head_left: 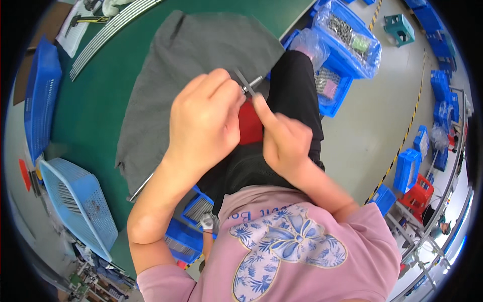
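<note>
Left grip clasps rod, right grip strip; bare table between cloth and baskets along left edge.

A lane of table ran between the cloth and basket, the tubes bounding it. Beyond the left hand, a pass above the cloth was open. A rod end jutted past the left forearm. Rightward, the leg and bins stood in the way. A narrow gap parted the left hand from the right hand.
</note>
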A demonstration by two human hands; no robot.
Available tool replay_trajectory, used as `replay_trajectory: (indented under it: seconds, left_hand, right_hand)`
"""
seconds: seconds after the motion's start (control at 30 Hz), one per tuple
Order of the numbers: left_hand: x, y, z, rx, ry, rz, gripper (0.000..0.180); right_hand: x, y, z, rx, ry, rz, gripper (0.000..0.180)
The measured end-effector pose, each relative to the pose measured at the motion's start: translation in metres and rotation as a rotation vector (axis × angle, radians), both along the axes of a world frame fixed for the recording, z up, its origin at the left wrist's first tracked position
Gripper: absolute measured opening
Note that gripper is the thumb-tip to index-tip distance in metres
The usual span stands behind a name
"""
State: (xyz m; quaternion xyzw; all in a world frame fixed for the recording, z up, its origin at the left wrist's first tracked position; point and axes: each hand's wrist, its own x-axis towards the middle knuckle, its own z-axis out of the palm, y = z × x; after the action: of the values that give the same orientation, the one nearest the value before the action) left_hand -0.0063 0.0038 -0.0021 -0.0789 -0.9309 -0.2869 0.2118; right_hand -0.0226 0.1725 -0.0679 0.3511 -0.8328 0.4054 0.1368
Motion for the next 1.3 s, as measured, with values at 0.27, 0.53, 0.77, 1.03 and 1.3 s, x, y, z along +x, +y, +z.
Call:
replay_trajectory:
  seconds: [0.27,0.53,0.77,1.03,1.3]
  left_hand:
    - [0.001,0.001,-0.002,0.0,-0.035,0.002,0.017]
    - [-0.003,0.0,-0.002,0.03,-0.016,0.012,0.016]
    - [-0.002,-0.001,-0.003,0.014,-0.005,0.021,0.015]
    - [-0.001,-0.001,-0.003,0.053,-0.037,0.034,0.015]
    - [0.001,-0.001,-0.002,0.059,-0.046,0.034,0.014]
  right_hand:
    - [-0.002,-0.002,0.002,-0.026,0.012,-0.003,0.056]
    - [-0.005,-0.002,0.006,-0.02,0.01,0.018,0.055]
    - [0.004,0.005,0.001,0.032,-0.056,-0.001,0.058]
    - [0.009,0.005,0.007,0.024,-0.029,-0.074,0.056]
    - [0.013,0.009,0.007,0.051,0.014,-0.066,0.06]
